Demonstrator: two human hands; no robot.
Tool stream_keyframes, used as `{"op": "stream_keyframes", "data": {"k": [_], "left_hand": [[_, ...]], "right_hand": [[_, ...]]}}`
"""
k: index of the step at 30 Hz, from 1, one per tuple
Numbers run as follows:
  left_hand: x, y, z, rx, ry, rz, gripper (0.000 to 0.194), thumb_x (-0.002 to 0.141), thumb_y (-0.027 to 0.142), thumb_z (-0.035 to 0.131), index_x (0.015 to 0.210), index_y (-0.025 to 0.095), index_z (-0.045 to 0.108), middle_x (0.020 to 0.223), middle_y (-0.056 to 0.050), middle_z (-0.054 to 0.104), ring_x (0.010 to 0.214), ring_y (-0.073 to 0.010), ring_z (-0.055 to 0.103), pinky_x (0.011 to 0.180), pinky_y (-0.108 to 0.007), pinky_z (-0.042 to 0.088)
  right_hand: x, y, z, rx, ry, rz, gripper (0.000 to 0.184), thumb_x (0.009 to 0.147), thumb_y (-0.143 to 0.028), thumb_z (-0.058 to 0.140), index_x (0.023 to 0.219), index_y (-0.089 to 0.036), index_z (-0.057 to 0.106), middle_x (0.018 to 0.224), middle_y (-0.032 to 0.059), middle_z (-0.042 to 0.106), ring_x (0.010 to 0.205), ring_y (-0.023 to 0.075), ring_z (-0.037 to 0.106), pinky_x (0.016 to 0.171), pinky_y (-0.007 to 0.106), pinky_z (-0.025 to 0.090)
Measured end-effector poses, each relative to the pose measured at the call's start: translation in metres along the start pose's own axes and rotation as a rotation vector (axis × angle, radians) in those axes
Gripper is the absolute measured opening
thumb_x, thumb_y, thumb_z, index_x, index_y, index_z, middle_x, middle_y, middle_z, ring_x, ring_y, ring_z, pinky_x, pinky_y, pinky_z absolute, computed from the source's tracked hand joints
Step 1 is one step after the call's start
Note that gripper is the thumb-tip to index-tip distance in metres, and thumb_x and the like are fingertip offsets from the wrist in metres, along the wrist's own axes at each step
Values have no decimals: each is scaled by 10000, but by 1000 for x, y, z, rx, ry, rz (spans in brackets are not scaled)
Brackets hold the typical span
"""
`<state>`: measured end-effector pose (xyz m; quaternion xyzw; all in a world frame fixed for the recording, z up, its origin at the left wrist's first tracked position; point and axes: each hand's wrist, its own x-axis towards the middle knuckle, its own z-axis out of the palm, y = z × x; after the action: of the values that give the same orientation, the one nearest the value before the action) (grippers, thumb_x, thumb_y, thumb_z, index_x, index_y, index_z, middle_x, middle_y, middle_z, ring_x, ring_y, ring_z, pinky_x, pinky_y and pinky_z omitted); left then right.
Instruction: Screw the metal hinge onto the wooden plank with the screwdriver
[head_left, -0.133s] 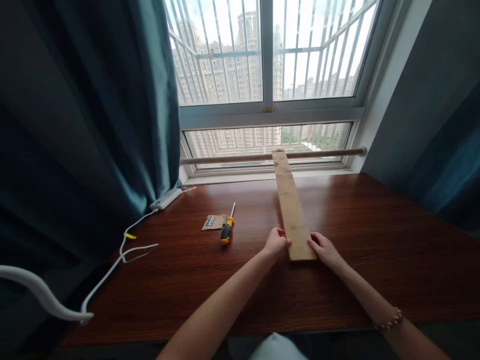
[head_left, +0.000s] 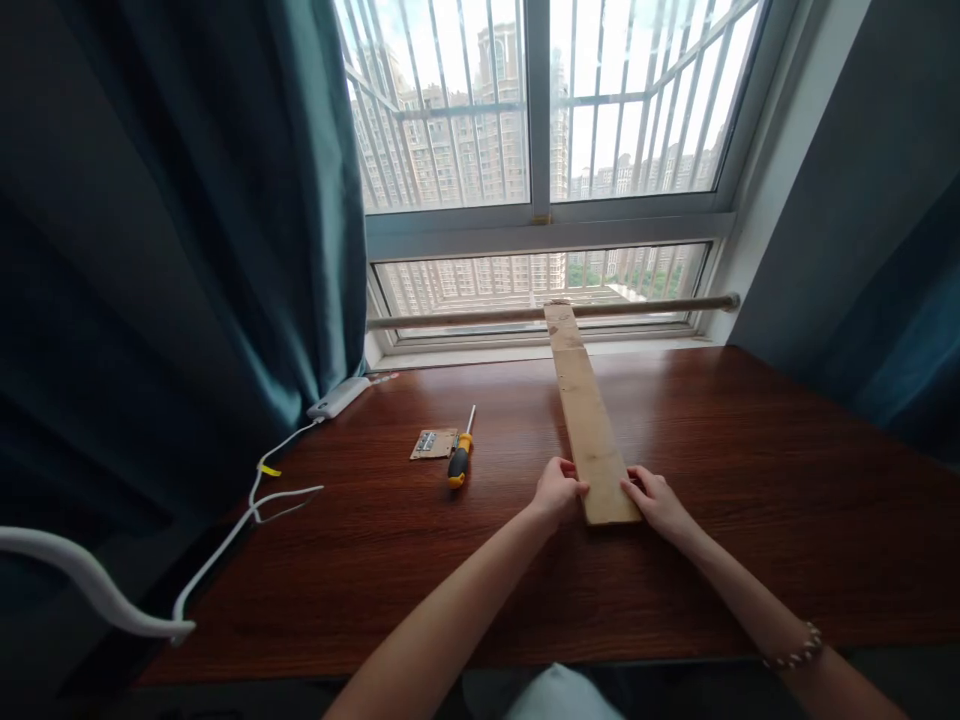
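A long, narrow wooden board [head_left: 596, 430] points away from me toward the window, its far end at the horizontal rail. My left hand [head_left: 557, 487] grips its left edge close to the near end, thumb on the top face. Opposite, my right hand [head_left: 657, 500] holds the right edge in the same way. The fingers beneath the board are hidden. To the left lies a screwdriver [head_left: 460, 455] with a black and yellow handle, its shaft pointing away from me. Beside it is a piece of cardboard [head_left: 435, 444] bearing several small metal pieces.
The dark reddish wooden table [head_left: 360, 570] reaches to the window sill. A rail [head_left: 465, 319] crosses in front of the window. At the left are a white power strip [head_left: 339, 397], a white cable [head_left: 217, 555] and a blue curtain [head_left: 315, 250].
The view has shifted slightly, so most things appear a little further right. Both hands keep their hold on the board.
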<state>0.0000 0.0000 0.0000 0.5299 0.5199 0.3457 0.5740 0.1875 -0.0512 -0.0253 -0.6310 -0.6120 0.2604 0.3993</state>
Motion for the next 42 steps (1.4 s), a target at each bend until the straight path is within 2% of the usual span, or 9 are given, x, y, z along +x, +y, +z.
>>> {"op": "stream_keyframes", "data": {"k": [6, 10, 12, 17, 22, 26, 29, 33, 42], "left_hand": [[-20, 5, -12, 246, 50, 200, 320, 648, 189, 718, 942, 162, 593, 976, -82, 658, 912, -193, 609, 870, -344, 470], [-32, 13, -49, 464, 288, 536, 268, 771, 248, 591, 1031, 186, 583, 1058, -84, 618, 989, -217, 551, 895, -391, 444], [-28, 17, -77, 553, 485, 675, 265, 792, 235, 554, 1052, 191, 570, 1077, -85, 605, 1036, -231, 522, 936, -415, 410], [4, 9, -156, 590, 791, 643, 185, 814, 292, 506, 946, 190, 587, 950, -81, 612, 947, -232, 557, 883, -397, 436], [25, -12, -223, 677, 1017, 465, 224, 763, 249, 503, 951, 174, 597, 1007, -105, 624, 1022, -271, 536, 926, -424, 415], [35, -26, -242, 784, 941, 402, 388, 714, 209, 518, 1092, 141, 569, 1129, -144, 600, 1157, -289, 482, 1003, -440, 370], [40, -31, -241, 887, 780, 391, 545, 702, 197, 524, 1244, 161, 492, 1354, -130, 479, 1314, -285, 342, 1073, -469, 293], [39, -29, -239, 969, 587, 288, 645, 734, 233, 515, 1365, 209, 384, 1476, -83, 343, 1388, -279, 216, 1087, -545, 229], [35, -28, -235, 1113, 511, 165, 682, 762, 381, 534, 1402, 240, 347, 1478, -96, 337, 1369, -293, 260, 1089, -551, 201]], "right_hand": [[-5, -3, 3, -81, 92, -14, 384, 780, -444, 459, 976, -146, 604, 994, 150, 664, 898, 276, 630, 831, 431, 476], [-16, -28, 8, -220, 368, -122, 495, 787, -455, 512, 1137, -106, 535, 1153, 193, 583, 1082, 329, 530, 927, 511, 412], [-20, -53, 18, -181, 390, -208, 461, 835, -434, 492, 1174, -123, 514, 1151, 171, 580, 1071, 304, 524, 905, 482, 440], [-10, -123, 83, 75, 249, -313, 270, 900, -296, 450, 1109, -148, 535, 1046, 126, 621, 892, 213, 594, 773, 363, 520], [14, -164, 161, -202, 37, -594, 403, 881, -236, 517, 1265, -117, 490, 1229, 145, 562, 1091, 257, 508, 957, 424, 433], [20, -160, 192, -400, -105, -712, 539, 853, -333, 589, 1353, -202, 438, 1443, 85, 383, 1268, 309, 354, 1059, 514, 294], [18, -151, 195, -425, -173, -698, 500, 843, -337, 603, 1321, -273, 472, 1435, 44, 399, 1249, 316, 367, 1019, 516, 337], [17, -154, 188, -356, -94, -596, 307, 846, -286, 594, 1137, -186, 588, 1271, 123, 516, 1103, 268, 483, 938, 428, 426], [23, -149, 190, -332, -90, -500, 405, 825, -165, 573, 1229, -155, 563, 1434, 173, 344, 1262, 295, 389, 1022, 442, 366]]}}
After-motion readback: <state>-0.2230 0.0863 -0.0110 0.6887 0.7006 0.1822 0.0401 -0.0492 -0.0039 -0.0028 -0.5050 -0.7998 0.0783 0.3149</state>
